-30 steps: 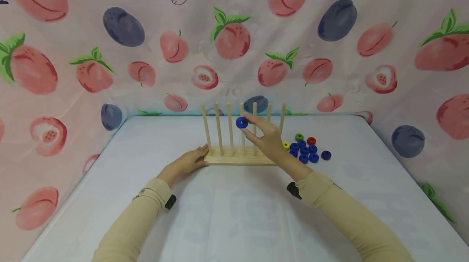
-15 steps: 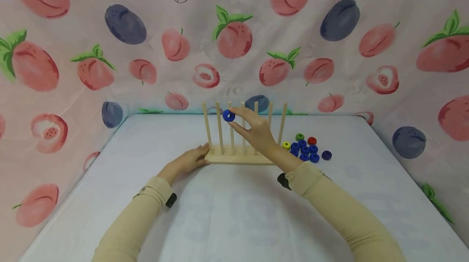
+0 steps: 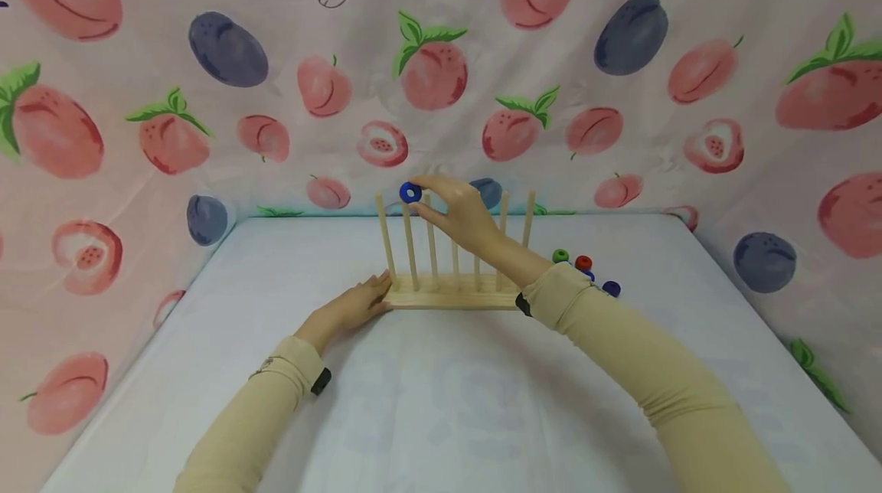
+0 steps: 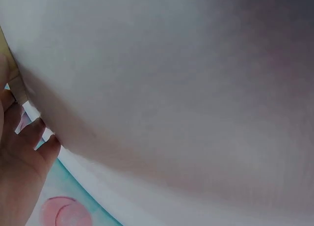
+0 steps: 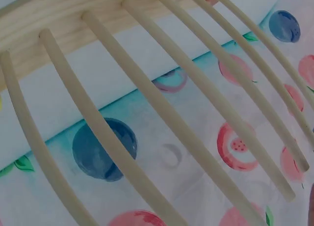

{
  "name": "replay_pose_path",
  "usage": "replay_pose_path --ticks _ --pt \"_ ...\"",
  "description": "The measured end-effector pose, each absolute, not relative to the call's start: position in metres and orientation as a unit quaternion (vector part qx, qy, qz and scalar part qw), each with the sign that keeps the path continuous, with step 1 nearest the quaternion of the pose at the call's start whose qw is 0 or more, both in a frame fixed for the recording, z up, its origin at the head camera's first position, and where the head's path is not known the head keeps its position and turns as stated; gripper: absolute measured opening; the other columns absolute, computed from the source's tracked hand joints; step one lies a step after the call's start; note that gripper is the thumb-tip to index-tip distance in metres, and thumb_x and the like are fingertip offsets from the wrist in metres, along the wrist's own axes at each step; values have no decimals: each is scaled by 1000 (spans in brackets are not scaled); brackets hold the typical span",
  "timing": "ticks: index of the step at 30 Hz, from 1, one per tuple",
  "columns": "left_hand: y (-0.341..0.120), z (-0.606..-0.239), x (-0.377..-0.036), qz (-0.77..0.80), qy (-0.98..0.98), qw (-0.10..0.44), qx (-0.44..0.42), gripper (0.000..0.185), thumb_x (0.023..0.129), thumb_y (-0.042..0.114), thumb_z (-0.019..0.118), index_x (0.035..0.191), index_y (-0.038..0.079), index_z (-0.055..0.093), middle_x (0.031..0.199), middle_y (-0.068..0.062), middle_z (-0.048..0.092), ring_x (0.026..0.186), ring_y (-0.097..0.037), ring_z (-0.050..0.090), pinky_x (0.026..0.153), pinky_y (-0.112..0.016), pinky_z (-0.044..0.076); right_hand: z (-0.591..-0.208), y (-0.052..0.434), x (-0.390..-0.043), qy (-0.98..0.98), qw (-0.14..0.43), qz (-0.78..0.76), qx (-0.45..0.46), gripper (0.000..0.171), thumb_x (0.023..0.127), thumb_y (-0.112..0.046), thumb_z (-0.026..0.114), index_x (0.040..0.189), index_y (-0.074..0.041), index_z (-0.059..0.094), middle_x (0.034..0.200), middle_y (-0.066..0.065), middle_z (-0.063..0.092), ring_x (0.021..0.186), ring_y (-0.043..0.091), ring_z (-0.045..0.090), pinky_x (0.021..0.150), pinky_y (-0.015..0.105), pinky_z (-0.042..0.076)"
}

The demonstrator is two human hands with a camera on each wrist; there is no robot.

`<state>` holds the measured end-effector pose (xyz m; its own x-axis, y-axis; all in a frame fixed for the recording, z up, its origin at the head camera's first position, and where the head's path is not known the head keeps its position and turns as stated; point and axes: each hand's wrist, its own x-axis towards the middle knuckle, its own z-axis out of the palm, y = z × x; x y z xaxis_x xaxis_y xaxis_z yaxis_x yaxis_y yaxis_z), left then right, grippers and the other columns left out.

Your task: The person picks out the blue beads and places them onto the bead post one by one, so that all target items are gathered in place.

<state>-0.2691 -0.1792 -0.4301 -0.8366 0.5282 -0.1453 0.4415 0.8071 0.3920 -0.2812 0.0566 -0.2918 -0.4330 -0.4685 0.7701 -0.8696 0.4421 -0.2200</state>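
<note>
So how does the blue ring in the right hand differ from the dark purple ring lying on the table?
The blue ring is pinched in the right hand at the top of the second peg from the left on the wooden rack; the dark purple ring lies loose on the table, right of the rack. The blue ring's hole faces the camera; the purple one lies flat. The blue is brighter. Both look like the same small bead shape.

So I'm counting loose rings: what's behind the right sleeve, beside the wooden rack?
Behind the right sleeve a green ring, a red ring and a dark blue ring show on the table. A sliver of another blue ring peeks out; the sleeve hides any more.
</note>
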Motion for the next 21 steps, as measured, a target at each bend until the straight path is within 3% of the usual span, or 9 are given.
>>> replay_pose_path --ticks 6,10,21 --pt "-179 -434 -269 164 943 119 263 58 101 25 43 144 -9 25 154 -23 16 139 -47 19 114 -58 19 -282 48 -289 -822 248 338 385 37 86 -13 69 117 5 61 109 17 68 100 25 64 87 31 55" --pt "-179 -433 -269 162 943 114 266 57 101 24 43 143 -11 26 153 -25 17 138 -49 20 113 -60 21 -278 43 -295 -834 192 372 360 36 86 -13 68 117 6 61 110 18 68 99 25 66 89 30 55" --pt "-178 -434 -270 150 945 114 269 58 101 25 43 144 -9 25 154 -24 18 138 -48 22 112 -59 23 -280 39 -306 -832 134 437 316 34 87 -11 67 115 6 63 107 19 69 95 26 68 89 28 55"
